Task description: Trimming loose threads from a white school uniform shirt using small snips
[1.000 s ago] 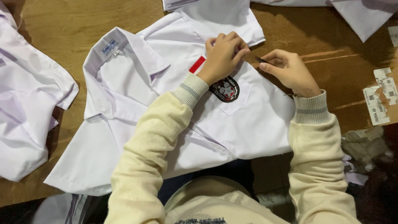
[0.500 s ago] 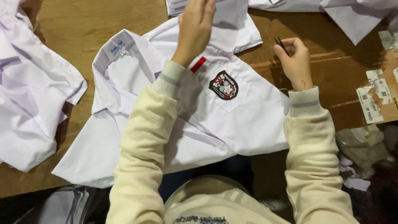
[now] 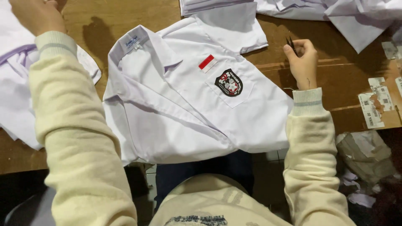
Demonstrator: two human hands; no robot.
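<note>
A white short-sleeved shirt [image 3: 184,113] lies flat on the brown cardboard-covered table [image 3: 335,83], collar to the upper left. Its chest pocket carries a black shield-shaped badge [image 3: 229,82], with a small red and white patch [image 3: 207,63] just above. My right hand [image 3: 302,62] rests on the table right of the shirt, its fingers closed on a small dark pointed tool [image 3: 290,42]. My left hand [image 3: 37,14] is stretched to the upper left corner, over the pile of white shirts [image 3: 16,96]; whether it holds anything is cut off by the frame edge.
More white shirts lie stacked along the top edge [image 3: 217,5] and at the top right [image 3: 356,21]. Torn paper labels [image 3: 372,109] stick to the cardboard at the right. Crumpled plastic and paper scraps [image 3: 364,155] lie below the table's right edge.
My left hand has left the shirt's chest and swung far to the upper left, over the pile. My right hand has stayed right of the shirt with the tool.
</note>
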